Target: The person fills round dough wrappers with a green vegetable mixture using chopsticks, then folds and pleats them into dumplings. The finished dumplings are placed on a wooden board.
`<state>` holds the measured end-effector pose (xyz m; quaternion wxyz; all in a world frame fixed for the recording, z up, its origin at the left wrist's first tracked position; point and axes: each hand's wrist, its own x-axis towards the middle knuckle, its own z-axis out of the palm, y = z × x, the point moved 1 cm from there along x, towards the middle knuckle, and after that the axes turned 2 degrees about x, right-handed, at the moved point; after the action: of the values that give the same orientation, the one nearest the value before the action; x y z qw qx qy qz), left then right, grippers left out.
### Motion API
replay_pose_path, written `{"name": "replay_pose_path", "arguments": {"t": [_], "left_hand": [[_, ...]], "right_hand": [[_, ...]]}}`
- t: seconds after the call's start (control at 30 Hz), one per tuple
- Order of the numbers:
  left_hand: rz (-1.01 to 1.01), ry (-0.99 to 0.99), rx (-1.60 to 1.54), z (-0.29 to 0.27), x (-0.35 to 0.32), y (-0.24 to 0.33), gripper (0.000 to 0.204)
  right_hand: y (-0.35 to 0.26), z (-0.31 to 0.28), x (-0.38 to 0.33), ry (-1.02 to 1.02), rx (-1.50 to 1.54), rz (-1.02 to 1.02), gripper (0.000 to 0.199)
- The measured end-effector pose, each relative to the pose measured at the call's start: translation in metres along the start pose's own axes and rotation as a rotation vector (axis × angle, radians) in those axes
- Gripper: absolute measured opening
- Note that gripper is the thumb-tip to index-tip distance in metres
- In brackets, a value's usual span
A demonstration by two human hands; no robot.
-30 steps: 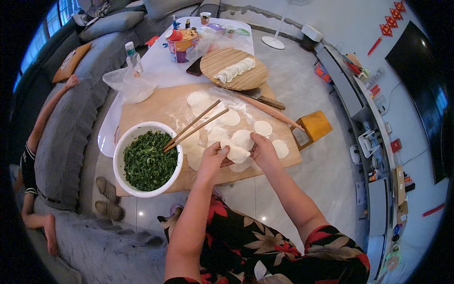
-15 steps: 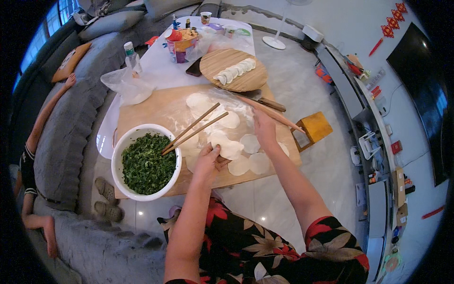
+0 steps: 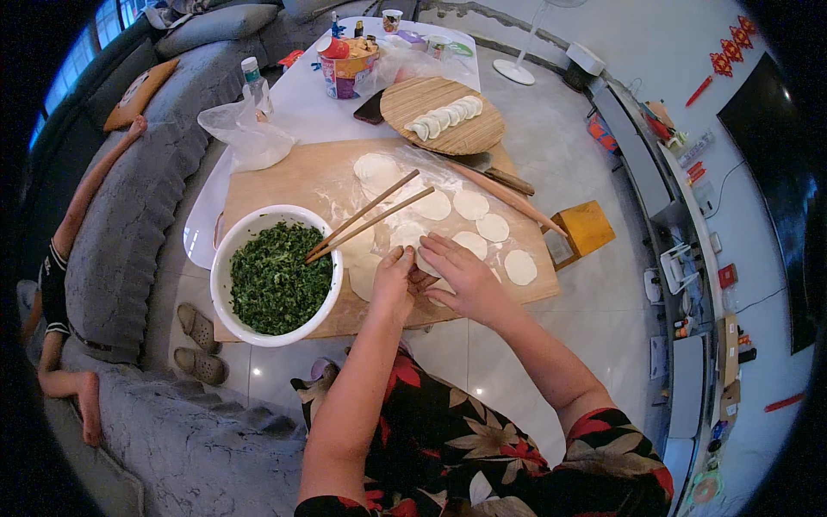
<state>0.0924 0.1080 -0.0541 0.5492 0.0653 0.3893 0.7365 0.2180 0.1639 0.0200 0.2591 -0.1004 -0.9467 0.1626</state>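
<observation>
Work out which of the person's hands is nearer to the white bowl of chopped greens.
Left. The left hand is to the right of the white bowl, apart from it; the right hand is farther right.

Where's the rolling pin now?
In the head view, the rolling pin lies across the right edge of the board, between the knife and the dough rounds, its lower end by the yellow box.
</observation>
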Motion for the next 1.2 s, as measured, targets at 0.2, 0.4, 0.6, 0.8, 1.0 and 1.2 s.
{"name": "replay_pose_path", "arguments": {"t": [0.2, 0.4, 0.6, 0.8, 1.0, 1.2], "left_hand": [[-0.063, -0.083, -0.017, -0.004, -0.004, -0.001, 0.01], [-0.094, -0.087, 0.111, -0.002, -0.007, 0.004, 0.013], [-0.057, -0.058, 0.105, -0.007, -0.011, 0.008, 0.022], [0.002, -0.056, -0.003, -0.003, -0.029, 0.025, 0.024], [0.096, 0.002, 0.618, -0.018, -0.036, 0.015, 0.022], [0.237, -0.003, 0.761, -0.034, -0.024, -0.007, 0.029]], "right_hand": [[0.015, 0.011, -0.016, 0.092, 0.023, 0.031, 0.034], [0.035, 0.013, -0.021, 0.162, 0.844, 0.848, 0.024], [0.051, 0.02, -0.031, 0.578, 1.694, 1.05, 0.03], [0.058, -0.003, -0.064, 0.69, 1.727, 1.101, 0.035], [0.056, -0.014, -0.104, 0.855, 1.642, 1.195, 0.037], [0.064, -0.02, -0.129, 0.94, 1.539, 1.141, 0.033]]}}
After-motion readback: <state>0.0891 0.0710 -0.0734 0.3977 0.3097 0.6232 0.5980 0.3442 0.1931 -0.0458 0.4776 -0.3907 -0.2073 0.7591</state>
